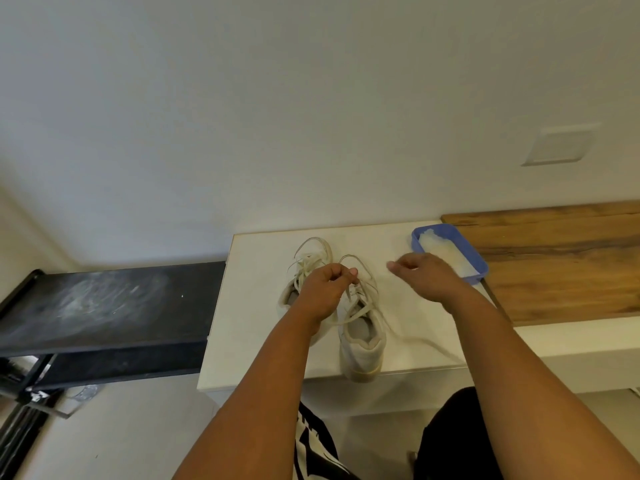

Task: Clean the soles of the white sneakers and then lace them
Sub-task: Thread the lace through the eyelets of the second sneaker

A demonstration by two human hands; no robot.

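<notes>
Head view: two white sneakers on white tabletop (263, 341), toes toward 12 o'clock, heels toward 6. Left sneaker (304, 258) partly hidden under left hand (325, 289); right sneaker (362, 337) just beside it at 3 o'clock, heel at tabletop's near edge. Left hand fingers curled, pinching lace (355, 315) above right sneaker's tongue. Loose lace end trails toward 4 o'clock. Right hand (426, 275) at 3 o'clock of sneakers, fingers loosely curled; whether it holds lace, cannot tell. Blue tray (479, 268) with white contents behind right hand. Wooden board (561, 265) at far 3 o'clock. Black rack (104, 306) at 9 o'clock.
</notes>
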